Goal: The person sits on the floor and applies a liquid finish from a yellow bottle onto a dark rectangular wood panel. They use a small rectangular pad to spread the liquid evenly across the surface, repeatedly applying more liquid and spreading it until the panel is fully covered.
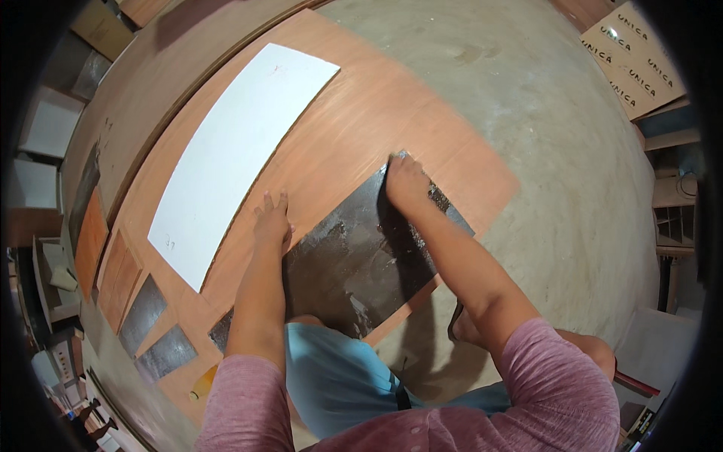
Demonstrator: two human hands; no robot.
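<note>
A dark, glossy sheet (339, 264) with pale smears and worn patches lies on a large reddish-brown wooden board (354, 113) in front of me. My right hand (407, 183) is closed at the far corner of this dark sheet. Its fingertips are curled down, and whatever they hold is hidden beneath them. Beside the dark sheet's left edge, my left hand (273, 220) rests with its fingers spread, low over the wooden board. Just left of it lies a long white panel (241, 158) with one curved side and faint reddish marks.
Dark offcuts (143, 313) and thin brown wood pieces (119, 280) lie at the left. A yellow object (202, 383) sits near my left sleeve. Grey concrete floor (557, 196) stretches right, with a lettered cardboard panel (629, 56) and shelving (674, 218) beyond.
</note>
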